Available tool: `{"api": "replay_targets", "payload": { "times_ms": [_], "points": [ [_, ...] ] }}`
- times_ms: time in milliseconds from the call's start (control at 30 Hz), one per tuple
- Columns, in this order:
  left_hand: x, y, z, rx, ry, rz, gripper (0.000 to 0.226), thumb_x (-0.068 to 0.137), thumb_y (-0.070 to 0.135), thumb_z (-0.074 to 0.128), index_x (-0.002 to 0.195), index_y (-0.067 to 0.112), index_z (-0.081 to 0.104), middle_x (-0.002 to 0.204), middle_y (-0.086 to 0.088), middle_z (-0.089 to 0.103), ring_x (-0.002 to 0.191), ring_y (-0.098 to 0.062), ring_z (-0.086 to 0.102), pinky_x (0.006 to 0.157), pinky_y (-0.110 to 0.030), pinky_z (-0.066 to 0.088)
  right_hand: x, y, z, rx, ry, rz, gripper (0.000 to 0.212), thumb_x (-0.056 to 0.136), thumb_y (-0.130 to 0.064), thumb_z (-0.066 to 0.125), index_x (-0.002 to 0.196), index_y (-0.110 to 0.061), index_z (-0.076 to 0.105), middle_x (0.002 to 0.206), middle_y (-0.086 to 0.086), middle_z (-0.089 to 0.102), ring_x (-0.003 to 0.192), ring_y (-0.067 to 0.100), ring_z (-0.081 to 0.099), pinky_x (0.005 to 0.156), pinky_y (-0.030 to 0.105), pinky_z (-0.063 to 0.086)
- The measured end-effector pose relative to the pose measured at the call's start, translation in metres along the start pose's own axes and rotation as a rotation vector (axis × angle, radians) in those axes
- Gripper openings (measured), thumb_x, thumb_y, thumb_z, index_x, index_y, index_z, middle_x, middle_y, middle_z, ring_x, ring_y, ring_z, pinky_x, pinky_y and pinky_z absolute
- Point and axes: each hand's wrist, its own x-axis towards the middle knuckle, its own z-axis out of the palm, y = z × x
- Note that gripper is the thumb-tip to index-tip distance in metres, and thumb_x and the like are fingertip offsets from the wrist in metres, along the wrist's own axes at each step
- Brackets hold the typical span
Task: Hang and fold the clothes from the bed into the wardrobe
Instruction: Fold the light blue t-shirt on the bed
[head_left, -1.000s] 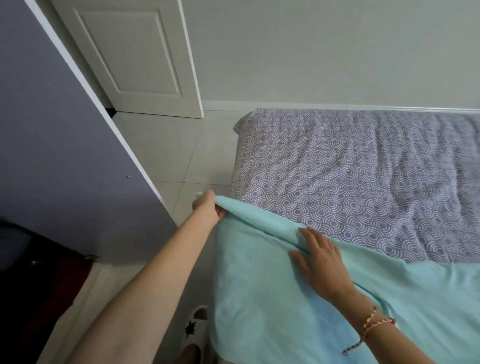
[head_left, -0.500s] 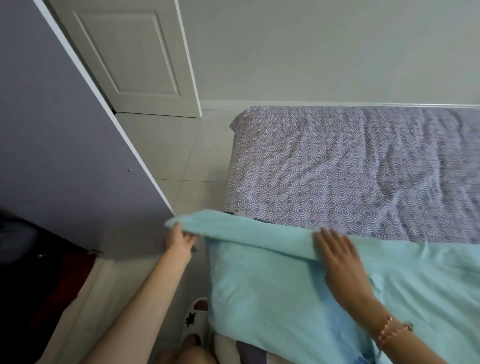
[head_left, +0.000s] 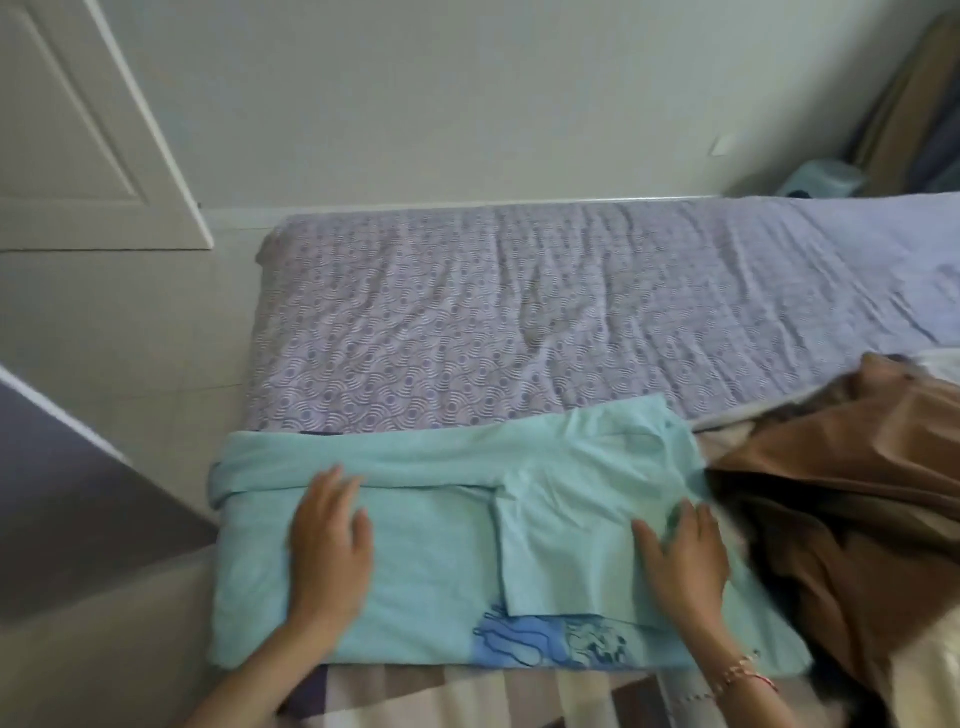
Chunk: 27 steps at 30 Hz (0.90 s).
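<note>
Teal shirt (head_left: 441, 582) lies part-folded at the bed's (head_left: 519, 322) near edge, left hand (head_left: 332, 540) and right hand (head_left: 685, 558) pressed flat on it, fingers spread, gripping nothing; brown garment (head_left: 852, 493) just right.

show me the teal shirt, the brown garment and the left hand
teal shirt (head_left: 441, 587): head view, flat front below the folded edge
brown garment (head_left: 841, 467): head view, creased upper part
left hand (head_left: 330, 540): head view, back of the hand
</note>
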Motion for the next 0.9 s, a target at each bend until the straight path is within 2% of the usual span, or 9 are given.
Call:
{"api": "replay_targets", "payload": {
  "times_ms": [133, 233, 333, 400, 533, 600, 667, 833, 900],
  "points": [
    [-0.032, 0.069, 0.042, 0.033, -0.316, 0.416, 0.042, 0.092, 0.024, 0.032, 0.106, 0.008, 0.068, 0.121, -0.011, 0.063, 0.12, -0.024, 0.049, 0.103, -0.033, 0.026, -0.004, 0.022, -0.018, 0.181, -0.041, 0.302, 0.081, 0.076, -0.049, 0.068, 0.133, -0.001, 0.037, 0.137, 0.02, 0.042, 0.126, 0.037, 0.043, 0.101, 0.043, 0.036],
    [-0.056, 0.117, 0.063, 0.18, -0.63, 0.535, 0.047, 0.09, 0.03, 0.028, 0.12, 0.02, 0.063, 0.134, -0.002, 0.055, 0.129, -0.017, 0.045, 0.112, -0.034, 0.014, 0.008, 0.039, -0.026, 0.379, -0.115, 0.278, 0.074, 0.065, -0.055, 0.073, 0.118, -0.009, 0.05, 0.117, 0.01, 0.061, 0.1, 0.026, 0.063, 0.087, 0.035, 0.049],
    [-0.071, 0.141, 0.079, 0.281, -0.833, 0.507, 0.09, 0.077, 0.059, -0.021, 0.149, 0.019, 0.017, 0.157, 0.0, 0.0, 0.144, -0.015, -0.009, 0.109, -0.029, -0.023, 0.021, 0.035, -0.043, 0.709, -0.285, 0.298, 0.029, 0.075, -0.017, 0.078, 0.094, -0.006, 0.06, 0.087, 0.008, 0.068, 0.063, 0.011, 0.065, 0.06, 0.023, 0.053],
    [-0.074, 0.15, 0.086, 0.28, -0.898, 0.448, 0.088, 0.078, 0.062, -0.019, 0.15, 0.02, 0.008, 0.157, 0.0, -0.011, 0.143, -0.015, -0.016, 0.111, -0.029, -0.021, 0.026, 0.02, -0.058, 0.797, -0.466, 0.298, 0.018, 0.077, -0.002, 0.073, 0.091, -0.003, 0.063, 0.08, 0.008, 0.067, 0.058, 0.012, 0.065, 0.052, 0.021, 0.053],
    [-0.045, 0.17, 0.074, -0.445, -0.992, -0.193, 0.043, 0.101, 0.035, 0.028, 0.141, 0.021, 0.035, 0.152, -0.001, 0.028, 0.14, -0.014, 0.025, 0.115, -0.028, 0.015, 0.023, -0.02, -0.074, 0.691, -0.589, 0.091, 0.036, 0.075, 0.003, 0.068, 0.109, -0.006, 0.062, 0.095, 0.003, 0.068, 0.089, 0.021, 0.065, 0.075, 0.027, 0.053],
    [-0.022, 0.178, 0.053, -0.918, -1.005, -0.57, 0.04, 0.098, 0.044, 0.027, 0.124, 0.026, 0.052, 0.127, 0.001, 0.055, 0.115, -0.016, 0.05, 0.096, -0.032, 0.037, 0.004, -0.056, -0.077, 0.556, -0.586, -0.124, 0.038, 0.076, -0.001, 0.066, 0.111, -0.01, 0.054, 0.097, 0.0, 0.062, 0.094, 0.019, 0.061, 0.074, 0.02, 0.049],
    [0.0, 0.167, 0.034, -1.135, -0.954, -0.701, 0.057, 0.092, 0.056, 0.023, 0.117, 0.02, 0.059, 0.104, -0.005, 0.064, 0.091, -0.019, 0.059, 0.078, -0.032, 0.044, -0.023, -0.096, -0.069, 0.381, -0.59, -0.32, 0.045, 0.078, -0.008, 0.064, 0.12, -0.01, 0.048, 0.107, 0.008, 0.062, 0.102, 0.025, 0.059, 0.081, 0.026, 0.049],
    [0.024, 0.099, -0.012, -1.154, -0.762, -0.879, 0.04, 0.072, 0.041, 0.061, 0.087, 0.005, 0.068, 0.076, -0.013, 0.068, 0.061, -0.022, 0.065, 0.059, -0.028, 0.054, -0.096, -0.15, -0.037, 0.36, -0.798, -0.675, 0.063, 0.089, -0.017, 0.057, 0.145, -0.013, 0.026, 0.124, 0.017, 0.057, 0.106, 0.029, 0.057, 0.089, 0.031, 0.041],
    [0.017, 0.063, -0.017, -0.994, -0.805, -0.983, 0.032, 0.073, 0.032, 0.064, 0.082, 0.001, 0.069, 0.069, -0.015, 0.065, 0.052, -0.023, 0.061, 0.052, -0.027, 0.051, -0.112, -0.147, -0.025, 0.426, -0.945, -0.663, 0.055, 0.088, -0.016, 0.059, 0.139, -0.011, 0.04, 0.126, 0.01, 0.057, 0.093, 0.012, 0.056, 0.088, 0.022, 0.041]
  ]
}}
